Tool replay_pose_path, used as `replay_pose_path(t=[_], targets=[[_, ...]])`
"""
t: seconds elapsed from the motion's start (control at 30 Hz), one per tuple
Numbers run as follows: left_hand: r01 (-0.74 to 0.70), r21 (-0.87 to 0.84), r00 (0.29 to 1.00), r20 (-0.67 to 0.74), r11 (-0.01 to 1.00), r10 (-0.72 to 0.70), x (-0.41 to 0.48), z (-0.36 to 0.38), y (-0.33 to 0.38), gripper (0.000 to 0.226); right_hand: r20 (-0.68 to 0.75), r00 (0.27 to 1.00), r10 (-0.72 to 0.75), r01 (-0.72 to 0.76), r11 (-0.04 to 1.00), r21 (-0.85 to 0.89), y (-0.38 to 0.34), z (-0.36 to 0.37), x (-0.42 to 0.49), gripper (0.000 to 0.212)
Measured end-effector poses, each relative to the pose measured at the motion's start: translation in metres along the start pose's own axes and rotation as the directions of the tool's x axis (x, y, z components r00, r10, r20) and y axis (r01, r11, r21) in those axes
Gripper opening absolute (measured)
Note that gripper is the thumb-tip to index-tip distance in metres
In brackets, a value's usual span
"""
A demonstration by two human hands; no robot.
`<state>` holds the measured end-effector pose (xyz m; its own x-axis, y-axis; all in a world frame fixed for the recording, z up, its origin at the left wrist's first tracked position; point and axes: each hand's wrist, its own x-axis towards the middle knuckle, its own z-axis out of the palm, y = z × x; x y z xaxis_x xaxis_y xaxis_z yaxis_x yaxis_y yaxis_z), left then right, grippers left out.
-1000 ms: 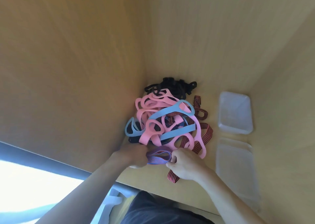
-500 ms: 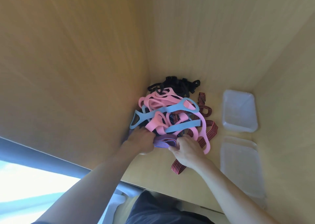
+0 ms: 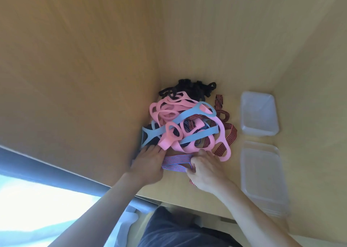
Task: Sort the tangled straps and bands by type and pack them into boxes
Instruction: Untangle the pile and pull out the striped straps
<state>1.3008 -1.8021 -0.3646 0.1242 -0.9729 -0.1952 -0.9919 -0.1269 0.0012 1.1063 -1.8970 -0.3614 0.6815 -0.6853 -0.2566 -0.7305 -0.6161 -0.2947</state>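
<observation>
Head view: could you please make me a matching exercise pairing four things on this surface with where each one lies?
Things:
1. black straps
2. blue-and-red striped band
3. pink bands
4. clear plastic box

Places:
A. between the left hand and the right hand
B. right of the pile, apart from it
C. far end of the pile
D. middle of the pile

Pairs: 1-C, 2-A, 3-D, 4-B.

The striped band (image 3: 176,163) has come clear of the pile (image 3: 187,122) — stretched wider between the left hand (image 3: 148,162) and right hand (image 3: 206,169) than half a second ago.
</observation>
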Motion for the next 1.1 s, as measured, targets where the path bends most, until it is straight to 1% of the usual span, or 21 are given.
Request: replay_pose_path(t=[0.07,0.13,0.2,0.23,0.27,0.33,0.37,0.43,0.5,0.57,0.63,0.73,0.8,0.87,0.93,1.03,1.1], targets=[[-0.029,-0.062,0.999,-0.026,0.998,0.027,-0.006,-0.003,-0.002,0.047,0.048,0.999,0.015,-0.017,0.999,0.046,0.002,-0.001,-0.008,0.037],[-0.051,-0.089,0.998,-0.044,0.995,0.048,-0.01,-0.004,-0.002,0.046,0.127,0.991,0.032,-0.047,0.992,0.116,0.007,-0.005,-0.014,0.06],[-0.061,-0.124,0.996,-0.078,0.99,0.051,-0.014,-0.003,0.001,0.047,0.201,0.979,0.03,-0.048,0.995,0.088,0.011,-0.006,-0.019,0.076],[-0.067,-0.134,0.994,-0.096,0.989,0.054,-0.015,-0.003,0.003,0.047,0.202,0.979,0.025,-0.035,0.998,0.045,0.013,-0.005,-0.02,0.076],[-0.072,-0.139,0.992,-0.109,0.988,0.057,-0.016,-0.002,0.006,0.047,0.178,0.984,0.017,-0.017,1.0,-0.002,0.014,-0.001,-0.022,0.072],[-0.077,-0.158,0.991,-0.123,0.984,0.058,-0.017,0.0,0.012,0.049,0.09,0.996,-0.011,0.014,0.999,-0.042,0.017,0.004,-0.022,0.05],[-0.075,-0.169,0.991,-0.124,0.983,0.055,-0.017,0.001,0.016,0.051,0.046,0.999,-0.025,0.025,1.0,-0.005,0.018,0.004,-0.022,0.036],[-0.074,-0.183,0.991,-0.122,0.98,0.052,-0.019,0.003,0.021,0.053,-0.017,1.0,-0.022,0.024,0.991,0.129,0.021,-0.003,-0.02,0.011],[-0.08,-0.224,0.99,-0.129,0.971,0.052,-0.019,0.002,0.023,0.056,-0.076,0.997,0.007,0.009,0.978,0.208,0.027,-0.018,-0.014,0.002],[-0.092,-0.296,0.987,-0.151,0.951,0.048,-0.02,-0.004,0.025,0.058,-0.154,0.987,0.045,0.0,0.959,0.285,0.034,-0.039,-0.008,0.004],[-0.099,-0.364,0.987,-0.154,0.926,0.045,-0.019,-0.014,0.028,0.057,-0.22,0.972,0.08,0.015,0.917,0.4,0.041,-0.063,-0.006,0.003],[-0.067,-0.412,0.992,-0.123,0.909,0.017,-0.016,-0.027,0.032,0.051,-0.273,0.954,0.122,0.068,0.802,0.594,0.048,-0.099,-0.003,0.011],[-0.032,-0.426,0.993,-0.12,0.904,-0.021,-0.011,-0.037,0.034,0.044,-0.303,0.944,0.129,0.109,0.745,0.658,0.05,-0.119,0.0,0.015],[-0.014,-0.483,0.988,-0.14,0.876,-0.061,-0.004,-0.047,0.037,0.036,-0.331,0.937,0.11,0.163,0.702,0.693,0.048,-0.138,0.003,0.023],[-0.001,-0.566,0.985,-0.142,0.824,-0.096,0.005,-0.058,0.039,0.031,-0.379,0.919,0.106,0.205,0.692,0.692,0.045,-0.155,0.005,0.03],[-0.018,-0.73,0.981,-0.143,0.683,-0.128,0.023,-0.075,0.042,0.03,-0.443,0.888,0.124,0.245,0.688,0.683,0.039,-0.178,0.01,0.017],[-0.059,-0.793,0.973,-0.182,0.606,-0.143,0.035,-0.088,0.046,0.03,-0.475,0.87,0.132,0.273,0.674,0.686,0.036,-0.192,0.012,0.017]])
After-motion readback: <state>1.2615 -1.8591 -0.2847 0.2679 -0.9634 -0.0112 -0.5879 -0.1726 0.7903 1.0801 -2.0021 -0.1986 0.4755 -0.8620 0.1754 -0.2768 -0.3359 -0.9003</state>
